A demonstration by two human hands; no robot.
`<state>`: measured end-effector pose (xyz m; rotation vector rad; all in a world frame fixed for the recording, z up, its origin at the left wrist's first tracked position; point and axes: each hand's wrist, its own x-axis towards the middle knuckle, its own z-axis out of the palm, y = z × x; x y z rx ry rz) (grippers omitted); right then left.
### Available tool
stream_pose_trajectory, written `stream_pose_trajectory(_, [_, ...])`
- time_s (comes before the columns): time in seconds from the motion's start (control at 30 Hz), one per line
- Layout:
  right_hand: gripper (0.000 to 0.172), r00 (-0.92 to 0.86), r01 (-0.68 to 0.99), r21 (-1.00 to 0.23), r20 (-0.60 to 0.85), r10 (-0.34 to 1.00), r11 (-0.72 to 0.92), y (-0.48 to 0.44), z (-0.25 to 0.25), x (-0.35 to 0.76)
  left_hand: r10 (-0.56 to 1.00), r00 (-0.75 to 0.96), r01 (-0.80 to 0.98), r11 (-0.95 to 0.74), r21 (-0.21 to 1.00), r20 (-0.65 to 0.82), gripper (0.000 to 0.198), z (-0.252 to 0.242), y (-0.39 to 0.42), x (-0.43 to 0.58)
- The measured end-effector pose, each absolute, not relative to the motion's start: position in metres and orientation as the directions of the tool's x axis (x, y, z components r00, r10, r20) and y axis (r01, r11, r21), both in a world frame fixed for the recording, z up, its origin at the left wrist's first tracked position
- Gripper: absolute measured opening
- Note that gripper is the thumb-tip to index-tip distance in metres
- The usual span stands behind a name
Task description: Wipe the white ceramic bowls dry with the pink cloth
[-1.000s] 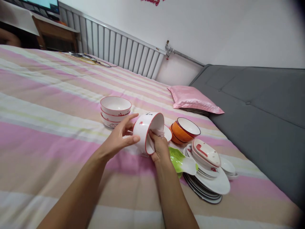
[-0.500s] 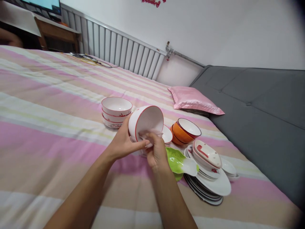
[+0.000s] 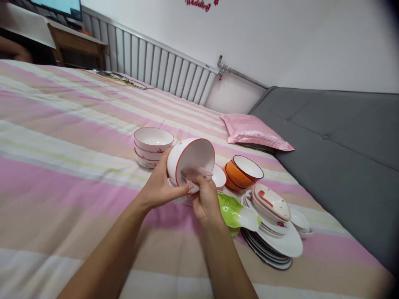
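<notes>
A white bowl (image 3: 197,155) with a red rim is tilted on its side, its mouth turned to the right. My left hand (image 3: 162,182) grips it from the left, with the thumb near the lower rim. In my right hand (image 3: 205,198) a pale pink cloth (image 3: 196,173) is pinched and pressed against the inside of the bowl near the lower rim. Just behind my left hand stands a stack of white bowls (image 3: 153,143) with red rims. Partly hidden behind the held bowl is another white dish (image 3: 218,176) with a red rim.
To the right are stacked orange bowls (image 3: 238,174), a green and white leaf-shaped dish (image 3: 233,209), a pile of plates (image 3: 289,243) topped by a patterned oval dish (image 3: 271,201), and small white dishes (image 3: 299,220). Farther back lie a pink pillow (image 3: 252,131) and cables (image 3: 121,78) on the striped bedspread.
The cloth in my right hand has shifted slightly inside the bowl, and more of it shows. The held bowl and my left hand stay nearly in place.
</notes>
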<state>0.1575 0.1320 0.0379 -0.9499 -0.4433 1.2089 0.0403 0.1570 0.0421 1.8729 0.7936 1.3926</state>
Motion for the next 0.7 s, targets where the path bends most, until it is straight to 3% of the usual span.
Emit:
stream_pose_trajectory(0.4, [0.031,0.492,-0.479,-0.858,-0.09,0.866,0.183,0.141,0.023,0.161,0.739,0.284,0.2,-0.669,0.716,0.611,0.086,0.047,0.154,0.041])
stream_pose_trajectory(0.7, [0.023,0.561,-0.262,-0.934,0.059,0.826,0.245,0.142,0.022,0.169,0.788,0.337,0.147,-0.584,0.798,0.515,0.077,0.049,0.154,0.03])
